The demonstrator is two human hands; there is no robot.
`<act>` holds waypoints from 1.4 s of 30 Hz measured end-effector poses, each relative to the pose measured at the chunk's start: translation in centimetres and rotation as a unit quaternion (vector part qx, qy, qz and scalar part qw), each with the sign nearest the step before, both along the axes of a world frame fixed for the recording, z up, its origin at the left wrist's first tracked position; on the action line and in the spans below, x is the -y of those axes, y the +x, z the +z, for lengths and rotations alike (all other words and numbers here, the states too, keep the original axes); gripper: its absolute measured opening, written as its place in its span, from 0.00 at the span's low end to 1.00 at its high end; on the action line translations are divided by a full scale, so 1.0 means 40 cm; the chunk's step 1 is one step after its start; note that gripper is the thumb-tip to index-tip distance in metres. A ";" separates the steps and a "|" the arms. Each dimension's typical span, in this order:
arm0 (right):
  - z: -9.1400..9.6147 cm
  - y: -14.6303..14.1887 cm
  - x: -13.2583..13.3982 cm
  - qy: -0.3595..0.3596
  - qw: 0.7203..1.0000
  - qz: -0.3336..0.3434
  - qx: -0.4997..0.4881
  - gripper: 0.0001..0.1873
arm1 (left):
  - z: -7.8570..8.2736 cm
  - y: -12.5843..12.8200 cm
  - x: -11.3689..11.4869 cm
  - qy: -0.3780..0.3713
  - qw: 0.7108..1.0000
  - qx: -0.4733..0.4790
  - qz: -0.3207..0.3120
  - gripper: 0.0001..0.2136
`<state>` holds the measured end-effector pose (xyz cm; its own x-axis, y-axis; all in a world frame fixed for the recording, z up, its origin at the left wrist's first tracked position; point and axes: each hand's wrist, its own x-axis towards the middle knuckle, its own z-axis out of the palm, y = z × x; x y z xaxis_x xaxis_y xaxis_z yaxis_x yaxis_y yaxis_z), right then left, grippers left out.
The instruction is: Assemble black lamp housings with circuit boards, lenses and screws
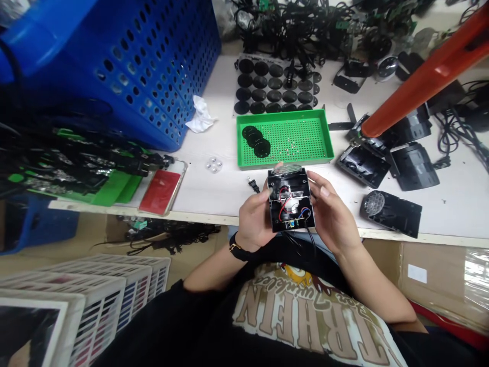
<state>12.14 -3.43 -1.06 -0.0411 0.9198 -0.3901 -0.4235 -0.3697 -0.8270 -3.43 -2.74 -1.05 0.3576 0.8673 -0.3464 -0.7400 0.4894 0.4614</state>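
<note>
Between my two hands is an opened black plastic housing (pixel 291 201) with red and blue wires, a small circuit board at its near edge and a clear lens at its far end. My left hand (pixel 255 216) grips its left side, the thumb on the rim. My right hand (pixel 336 216) closes on its right side. A black cable hangs from the near edge toward my lap. Just beyond it lies a green perforated tray (pixel 327 138) with black discs (pixel 262 148) and small screws. A plug (pixel 252 184) rests beside my left hand.
An orange-red tool (pixel 424 74) slants in from the upper right, above black housing parts (pixel 364 165). Another housing with a lens (pixel 393 213) lies near the table edge. At left stand a blue crate (pixel 153 66) and a red-backed phone case (pixel 162 191). Tangled cables (pixel 290 25) lie behind.
</note>
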 end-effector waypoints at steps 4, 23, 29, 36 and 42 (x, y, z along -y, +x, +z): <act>-0.003 -0.007 0.004 -0.001 1.000 -0.011 -0.027 0.26 | 0.013 0.006 0.004 -0.013 1.000 -0.014 0.011 0.30; 0.030 -0.015 0.040 0.056 0.993 0.044 -0.096 0.32 | 0.014 0.019 0.041 0.119 0.990 -0.074 -0.005 0.44; 0.043 -0.006 0.060 0.094 0.991 0.071 -0.062 0.37 | 0.015 0.002 0.055 0.177 0.977 -0.112 -0.031 0.46; 0.045 -0.005 0.069 0.110 0.991 0.076 -0.012 0.43 | 0.003 -0.001 0.058 0.205 0.970 -0.132 -0.022 0.46; 0.020 -0.016 0.066 0.125 0.990 0.058 0.009 0.32 | 0.007 0.010 0.059 0.164 0.978 -0.125 -0.018 0.43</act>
<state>11.51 -6.07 -0.24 -0.1473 0.9774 -0.1515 -0.3754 -0.1969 -0.9057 -3.02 -5.08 -0.76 0.3292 0.9349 -0.1327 -0.5694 0.3086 0.7619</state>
